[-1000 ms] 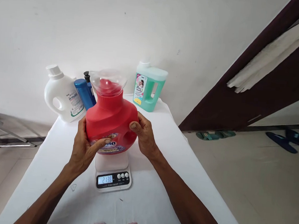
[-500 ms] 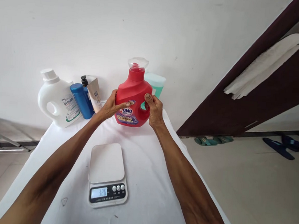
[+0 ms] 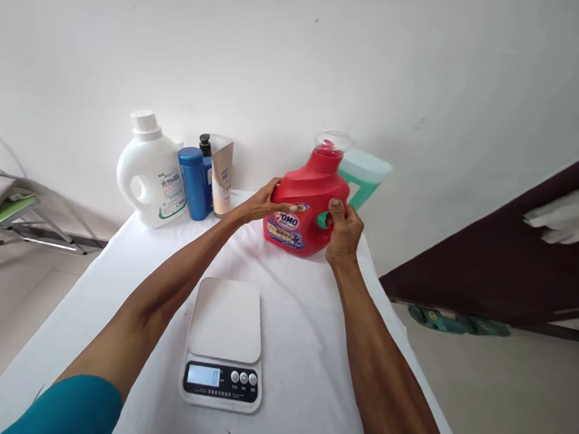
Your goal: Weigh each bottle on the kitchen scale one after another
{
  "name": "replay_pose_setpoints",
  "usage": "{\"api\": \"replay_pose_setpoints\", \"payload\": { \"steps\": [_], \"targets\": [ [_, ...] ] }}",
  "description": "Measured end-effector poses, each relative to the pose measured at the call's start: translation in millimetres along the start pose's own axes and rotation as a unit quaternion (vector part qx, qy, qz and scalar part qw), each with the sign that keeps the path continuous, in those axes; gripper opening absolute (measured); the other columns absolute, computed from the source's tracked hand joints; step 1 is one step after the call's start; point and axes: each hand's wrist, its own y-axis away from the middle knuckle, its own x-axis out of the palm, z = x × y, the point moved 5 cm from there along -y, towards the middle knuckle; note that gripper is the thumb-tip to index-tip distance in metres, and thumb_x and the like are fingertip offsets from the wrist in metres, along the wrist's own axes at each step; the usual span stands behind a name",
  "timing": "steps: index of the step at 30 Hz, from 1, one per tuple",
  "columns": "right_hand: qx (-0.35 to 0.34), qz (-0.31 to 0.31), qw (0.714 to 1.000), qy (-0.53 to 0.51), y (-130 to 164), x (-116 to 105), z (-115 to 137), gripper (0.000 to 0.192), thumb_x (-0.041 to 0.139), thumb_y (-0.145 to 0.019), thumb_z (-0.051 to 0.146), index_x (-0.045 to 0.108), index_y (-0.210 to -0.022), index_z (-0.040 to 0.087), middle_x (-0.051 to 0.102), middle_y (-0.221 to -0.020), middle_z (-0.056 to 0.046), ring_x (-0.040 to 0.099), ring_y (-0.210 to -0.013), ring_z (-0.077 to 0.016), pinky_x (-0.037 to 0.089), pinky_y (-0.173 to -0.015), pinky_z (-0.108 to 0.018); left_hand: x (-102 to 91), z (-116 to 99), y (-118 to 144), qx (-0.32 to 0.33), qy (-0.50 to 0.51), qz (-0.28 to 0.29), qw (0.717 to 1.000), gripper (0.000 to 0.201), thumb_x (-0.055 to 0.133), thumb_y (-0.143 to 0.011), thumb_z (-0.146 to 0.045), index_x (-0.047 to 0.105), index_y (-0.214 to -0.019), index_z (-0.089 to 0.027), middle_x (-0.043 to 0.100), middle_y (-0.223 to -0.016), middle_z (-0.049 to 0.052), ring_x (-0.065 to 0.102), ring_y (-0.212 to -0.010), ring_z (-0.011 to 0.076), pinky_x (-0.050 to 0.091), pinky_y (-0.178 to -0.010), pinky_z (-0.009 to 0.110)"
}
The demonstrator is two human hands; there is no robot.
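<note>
Nearest: kitchen scale (image 3: 224,345), platform bare, display lit, digits too small to read, sitting mid-table on the white table (image 3: 84,334). Both arms reach past it to the far end. Left hand (image 3: 263,203) spread flat against the left side of the red detergent bottle (image 3: 304,208); right hand (image 3: 343,229) wrapped around its handle. Bottle is at the far right of the table, base down on or just above the cloth, can't tell which; slightly tilted, clear cap on top. Green jug (image 3: 365,176) just behind it, touching or nearly. Further left along the wall: beige tube (image 3: 221,178), blue bottle (image 3: 193,183) with a dark pump bottle behind, white detergent jug (image 3: 153,174).

Step, as judged: setting the red bottle down in the back row, clear of the scale. Next move looks to need the base seated flat before both hands let go.

Edges: right table edge is close beside the bottle and right hand, little margin there. Open cloth between tube and red bottle, and on both sides of the scale.
</note>
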Motion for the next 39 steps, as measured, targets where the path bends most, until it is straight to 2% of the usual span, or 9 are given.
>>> {"api": "replay_pose_setpoints", "payload": {
  "steps": [10,16,18,20,23,26,29,34,39],
  "targets": [
    [-0.048,-0.036,0.994,0.090,6,-7,-3,0.063,0.060,-0.084,0.087,0.052,-0.075,0.025,0.054,-0.068,0.003,0.051,-0.065,-0.0186,0.048,-0.069,-0.039,-2.1,6,-2,0.032,-0.084,-0.018,0.996,0.094,0.089,-0.074,-0.053,0.050,-0.151,-0.015,0.053,-0.154,0.022,0.053,-0.141,0.0403,0.047,-0.115,0.055],
    [-0.199,-0.121,0.952,0.200,57,-13,58,0.050,0.067,-0.088,0.072,0.057,-0.108,0.027,0.062,-0.114,-0.014,0.061,-0.110,-0.0350,0.052,-0.099,-0.058,-24.4,11,106,-0.041,-0.183,-0.108,0.976,0.080,0.077,-0.086,-0.062,0.052,-0.150,-0.023,0.056,-0.151,0.020,0.059,-0.132,0.0338,0.051,-0.108,0.049],
    [-0.249,-0.044,0.945,0.205,80,14,76,0.034,0.066,-0.095,0.061,0.058,-0.105,0.029,0.064,-0.105,-0.010,0.063,-0.103,-0.0325,0.054,-0.098,-0.056,-37.1,18,154,-0.070,-0.185,-0.146,0.969,0.063,0.069,-0.092,-0.062,0.060,-0.140,-0.022,0.064,-0.138,0.017,0.065,-0.121,0.0294,0.054,-0.100,0.045],
    [-0.255,0.117,0.944,0.176,98,61,81,0.028,0.067,-0.097,0.056,0.060,-0.097,0.029,0.066,-0.094,-0.006,0.066,-0.092,-0.0287,0.057,-0.093,-0.052,-50.8,27,194,-0.093,-0.177,-0.214,0.956,0.052,0.064,-0.095,-0.062,0.066,-0.125,-0.020,0.071,-0.122,0.013,0.067,-0.110,0.0258,0.056,-0.095,0.042],
    [-0.161,0.237,0.951,0.116,106,135,64,0.048,0.076,-0.087,0.058,0.058,-0.119,0.027,0.069,-0.119,-0.011,0.066,-0.113,-0.0328,0.057,-0.099,-0.055,-60.1,37,232,-0.104,-0.158,-0.274,0.943,0.048,0.056,-0.098,-0.063,0.067,-0.113,-0.019,0.073,-0.104,0.009,0.069,-0.095,0.0226,0.057,-0.087,0.039],
    [-0.036,0.236,0.963,0.127,90,192,33,0.088,0.088,-0.072,0.050,0.045,-0.143,0.021,0.049,-0.155,-0.023,0.048,-0.145,-0.0408,0.043,-0.118,-0.062,-57.9,43,246,-0.096,-0.149,-0.287,0.941,0.049,0.052,-0.099,-0.064,0.068,-0.109,-0.019,0.074,-0.100,0.009,0.071,-0.092,0.0225,0.058,-0.085,0.038],
    [0.022,0.219,0.967,0.130,72,227,10,0.100,0.089,-0.066,0.038,0.038,-0.149,0.015,0.043,-0.159,-0.027,0.040,-0.151,-0.0413,0.035,-0.124,-0.059,-56.4,45,249,-0.097,-0.134,-0.299,0.940,0.047,0.052,-0.100,-0.062,0.069,-0.106,-0.019,0.074,-0.097,0.009,0.071,-0.089,0.0223,0.058,-0.085,0.038],
    [0.036,0.215,0.967,0.128,58,257,-11,0.076,0.081,-0.068,0.033,0.045,-0.134,0.021,0.062,-0.135,-0.014,0.061,-0.125,-0.0323,0.049,-0.112,-0.052,-60.0,48,247,-0.100,-0.122,-0.291,0.944,0.045,0.053,-0.099,-0.061,0.069,-0.102,-0.019,0.074,-0.096,0.008,0.071,-0.088,0.0217,0.058,-0.083,0.036],
    [0.039,0.183,0.973,0.136,49,265,-22,0.059,0.077,-0.066,0.026,0.045,-0.116,0.025,0.063,-0.121,-0.010,0.061,-0.116,-0.0315,0.049,-0.108,-0.053,-63.3,52,245,-0.097,-0.113,-0.294,0.944,0.045,0.052,-0.099,-0.061,0.068,-0.097,-0.020,0.073,-0.091,0.007,0.068,-0.082,0.0202,0.057,-0.081,0.036]
  ]
}}
